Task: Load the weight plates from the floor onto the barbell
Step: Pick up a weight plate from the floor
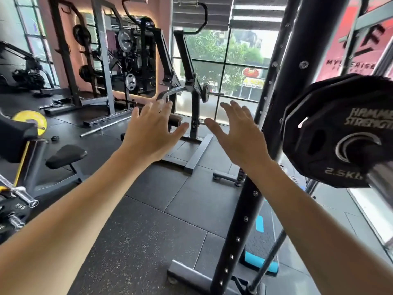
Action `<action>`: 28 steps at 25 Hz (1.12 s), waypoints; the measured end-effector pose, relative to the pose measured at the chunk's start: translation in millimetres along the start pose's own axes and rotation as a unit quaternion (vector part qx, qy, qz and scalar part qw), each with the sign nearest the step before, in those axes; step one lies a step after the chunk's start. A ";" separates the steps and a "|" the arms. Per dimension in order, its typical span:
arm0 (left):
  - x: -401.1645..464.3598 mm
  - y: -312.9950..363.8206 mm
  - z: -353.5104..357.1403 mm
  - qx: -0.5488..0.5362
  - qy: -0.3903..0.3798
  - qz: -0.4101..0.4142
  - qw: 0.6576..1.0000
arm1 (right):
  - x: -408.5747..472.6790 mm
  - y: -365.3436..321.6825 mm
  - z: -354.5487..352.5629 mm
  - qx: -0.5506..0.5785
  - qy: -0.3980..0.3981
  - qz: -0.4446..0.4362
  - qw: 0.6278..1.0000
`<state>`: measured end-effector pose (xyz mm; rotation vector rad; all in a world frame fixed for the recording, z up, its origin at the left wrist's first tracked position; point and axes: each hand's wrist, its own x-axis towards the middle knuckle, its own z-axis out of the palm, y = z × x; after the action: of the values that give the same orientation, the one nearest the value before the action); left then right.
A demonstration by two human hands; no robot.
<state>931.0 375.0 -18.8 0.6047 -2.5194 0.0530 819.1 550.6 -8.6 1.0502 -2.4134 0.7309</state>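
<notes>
Both hands are stretched out in front with fingers spread and palms empty — the left hand (150,133) and the right hand (240,137) grasp nothing and touch nothing. At the right, a black 2.5 kg weight plate (338,133) sits on the barbell (380,179) sleeve, just right of the rack upright (274,116). Far left on the floor lies a yellow plate (32,120); near left, what seems to be another black plate (12,211) — partly cut off.

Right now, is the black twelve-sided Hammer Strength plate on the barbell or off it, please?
On: the black twelve-sided Hammer Strength plate sits upright on the chrome barbell sleeve, which passes through its centre hole. Both hands are open and empty.
</notes>
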 end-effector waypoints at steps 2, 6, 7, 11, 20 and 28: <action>8.4 3.9 8.8 0.003 0.004 -0.003 1.000 | 10.4 11.3 8.4 0.007 0.001 0.001 1.000; 15.5 6.3 26.9 0.011 -0.007 -0.009 1.000 | 28.3 27.4 30.0 0.028 -0.012 -0.002 1.000; 17.9 5.1 31.0 0.018 -0.011 -0.010 1.000 | 32.4 30.3 35.6 0.033 -0.014 -0.001 0.999; 40.6 -3.6 41.7 0.030 -0.009 -0.008 0.999 | 54.0 39.2 52.4 0.045 -0.010 0.001 0.999; 162.7 -25.7 128.7 -0.012 -0.024 0.067 0.997 | 123.2 90.9 101.5 -0.008 0.027 0.071 0.997; 310.9 -175.5 194.1 -0.026 -0.031 0.118 0.992 | 286.2 60.1 228.4 -0.026 0.071 0.115 0.991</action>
<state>676.0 59.2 -38.3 0.2895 -2.6320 0.0554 556.8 291.1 -47.6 0.6825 -2.4394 0.7852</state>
